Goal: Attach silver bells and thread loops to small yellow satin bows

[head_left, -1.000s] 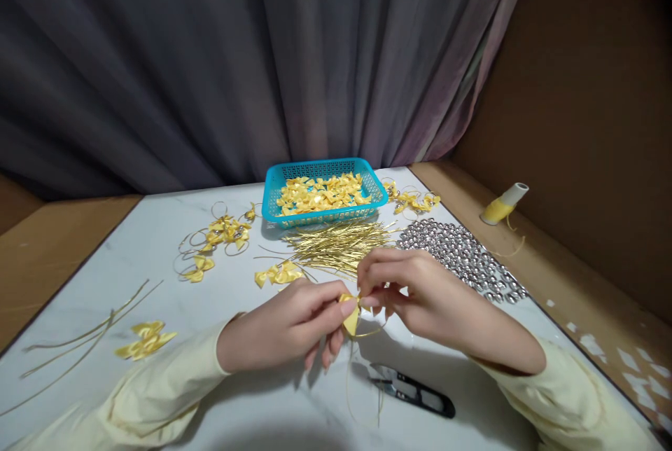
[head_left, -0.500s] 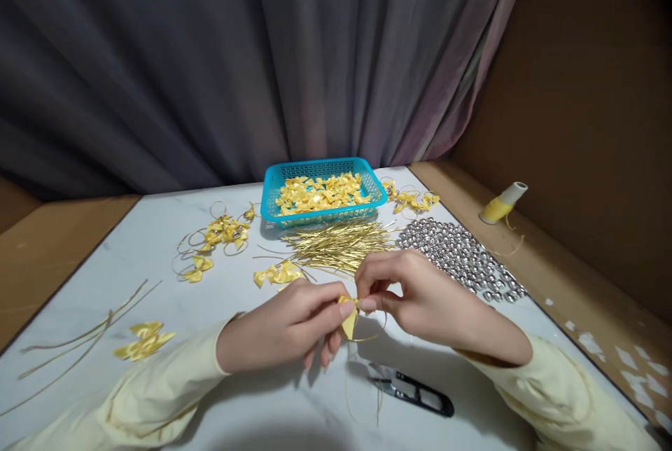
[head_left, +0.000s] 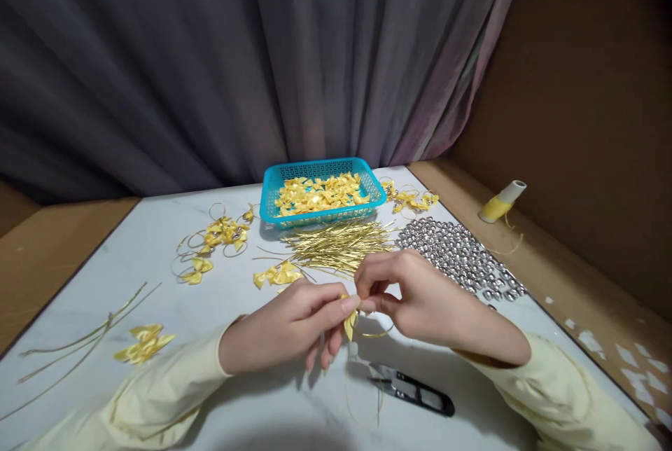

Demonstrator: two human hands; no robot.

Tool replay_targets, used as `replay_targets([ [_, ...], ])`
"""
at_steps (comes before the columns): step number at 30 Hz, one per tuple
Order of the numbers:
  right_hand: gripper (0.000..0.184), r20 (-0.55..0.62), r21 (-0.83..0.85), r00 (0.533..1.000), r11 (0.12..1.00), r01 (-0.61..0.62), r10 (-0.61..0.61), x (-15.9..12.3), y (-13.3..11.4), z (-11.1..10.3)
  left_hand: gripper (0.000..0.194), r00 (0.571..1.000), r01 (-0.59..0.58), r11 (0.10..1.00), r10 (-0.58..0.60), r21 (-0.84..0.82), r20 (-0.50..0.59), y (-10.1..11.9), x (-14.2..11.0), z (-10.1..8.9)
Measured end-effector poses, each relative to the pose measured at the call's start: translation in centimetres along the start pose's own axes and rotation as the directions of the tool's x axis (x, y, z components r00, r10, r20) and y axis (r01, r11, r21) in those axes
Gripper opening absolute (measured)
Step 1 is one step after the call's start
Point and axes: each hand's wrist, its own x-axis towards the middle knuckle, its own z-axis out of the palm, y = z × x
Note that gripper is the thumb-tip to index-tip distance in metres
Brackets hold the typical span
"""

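Left hand [head_left: 291,328] and right hand [head_left: 414,290], 2 closed pinches, hold a yellow bow [head_left: 349,326] (likely light, soft, slippery) toward the near edge of the tabletop [head_left: 273,412]; best gripped mid-bow.

The yellow bow [head_left: 350,325], mostly hidden by the fingers [head_left: 348,305], points one tail down over the desk [head_left: 283,405]; I see a thin gold cord [head_left: 374,336] curving beside it.
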Motion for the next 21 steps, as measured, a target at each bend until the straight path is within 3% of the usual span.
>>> replay_targets([
  [9, 0.017, 0.021, -0.030, 1.000, 1.000, -0.002, 0.003, -0.19, 0.10, -0.08, 0.031, 1.000, 0.020, 1.000, -0.020, 0.008, 0.009, 0.04, 0.11, -0.03],
  [21, 0.021, 0.058, -0.111, 0.995, 0.990, 0.089, -0.083, -0.45, 0.70, 0.20, 0.031, 0.999, 0.019, 0.998, -0.016, -0.065, 0.045, -0.17, 0.31, -0.32],
])
